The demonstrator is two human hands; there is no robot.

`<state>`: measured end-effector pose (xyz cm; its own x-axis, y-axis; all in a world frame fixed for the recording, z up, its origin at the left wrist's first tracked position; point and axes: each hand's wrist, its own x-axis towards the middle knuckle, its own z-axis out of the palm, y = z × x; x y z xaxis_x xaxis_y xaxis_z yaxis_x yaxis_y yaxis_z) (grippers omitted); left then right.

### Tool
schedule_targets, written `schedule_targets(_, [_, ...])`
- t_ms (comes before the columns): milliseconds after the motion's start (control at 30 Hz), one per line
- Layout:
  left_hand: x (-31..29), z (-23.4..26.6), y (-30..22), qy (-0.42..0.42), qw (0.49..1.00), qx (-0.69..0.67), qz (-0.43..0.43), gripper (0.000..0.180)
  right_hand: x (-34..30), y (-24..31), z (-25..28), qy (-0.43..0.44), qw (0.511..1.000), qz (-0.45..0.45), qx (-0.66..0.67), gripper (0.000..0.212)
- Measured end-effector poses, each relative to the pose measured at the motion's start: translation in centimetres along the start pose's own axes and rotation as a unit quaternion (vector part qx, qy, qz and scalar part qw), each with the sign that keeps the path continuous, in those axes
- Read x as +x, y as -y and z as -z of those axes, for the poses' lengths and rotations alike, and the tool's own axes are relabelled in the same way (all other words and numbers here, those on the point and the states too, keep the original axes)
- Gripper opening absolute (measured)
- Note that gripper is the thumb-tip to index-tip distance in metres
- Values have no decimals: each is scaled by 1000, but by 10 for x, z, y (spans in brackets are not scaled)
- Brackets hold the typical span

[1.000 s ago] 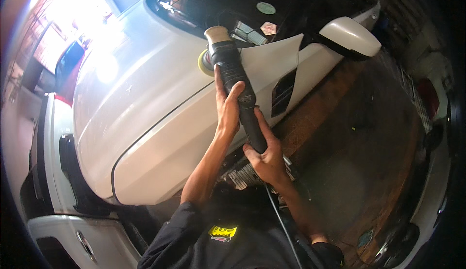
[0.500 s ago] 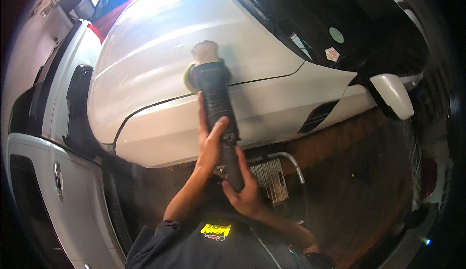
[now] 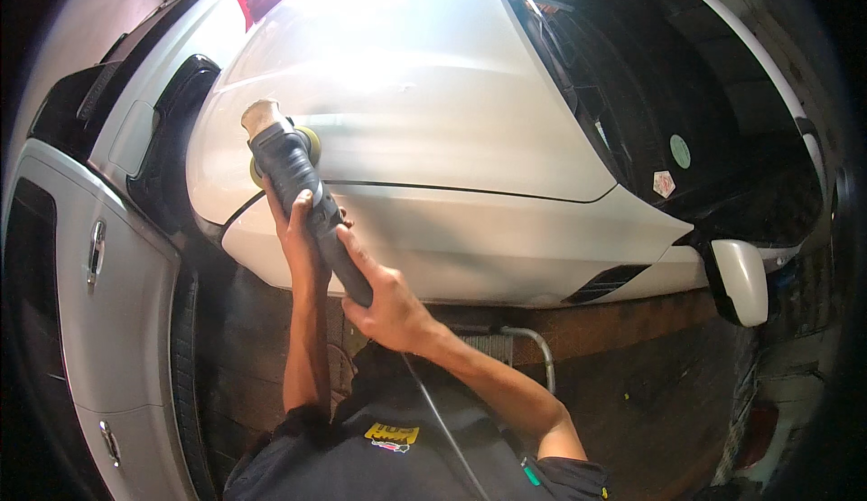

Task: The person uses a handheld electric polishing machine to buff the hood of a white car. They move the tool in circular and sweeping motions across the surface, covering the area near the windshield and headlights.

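Both hands are on a dark corded car polisher (image 3: 291,165) with a light-coloured head end and a round yellowish pad (image 3: 311,144). My left hand (image 3: 296,221) wraps the body from the left side, close behind the pad. At the rear handle, my right hand (image 3: 384,298) is closed around the grip. The pad is at the white car's hood (image 3: 406,131), toward its front corner and near the dark seam above the fender (image 3: 433,230); the tool hides most of the contact. A cord (image 3: 438,411) runs from the handle down over my dark shirt.
Another light-coloured vehicle (image 3: 117,320) stands close on the left. The polished car's windshield (image 3: 668,94) and side mirror (image 3: 742,280) are to the right. A bent metal tube (image 3: 542,347) rises from the floor behind the fender. Bright light glares off the far hood.
The polisher and both hands have moved left along the hood toward the front corner. The tool now slants up to the left, and my view has shifted.
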<state>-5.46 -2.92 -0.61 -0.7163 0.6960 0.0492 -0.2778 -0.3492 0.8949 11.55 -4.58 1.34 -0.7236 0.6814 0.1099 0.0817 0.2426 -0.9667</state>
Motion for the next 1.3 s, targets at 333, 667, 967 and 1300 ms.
schedule_targets(333, [-90, -97, -4, 116, 991, 17, 70, 91, -96, 93, 61, -159, 966, -154, -135, 86])
schedule_targets(667, [-138, -163, 28, 362, 903, 122, 197, 104, -171, 80, 56, -347, 887, -252, -170, 94])
schedule_targets(967, [-82, -88, 23, 93, 992, 86, 21, 97, -82, 64, 68, -124, 974, -150, -118, 93])
schedule_targets(1300, [17, -40, 0, -88, 996, 7, -30, 96, 49, 39, 59, 44, 983, -27, -176, 91])
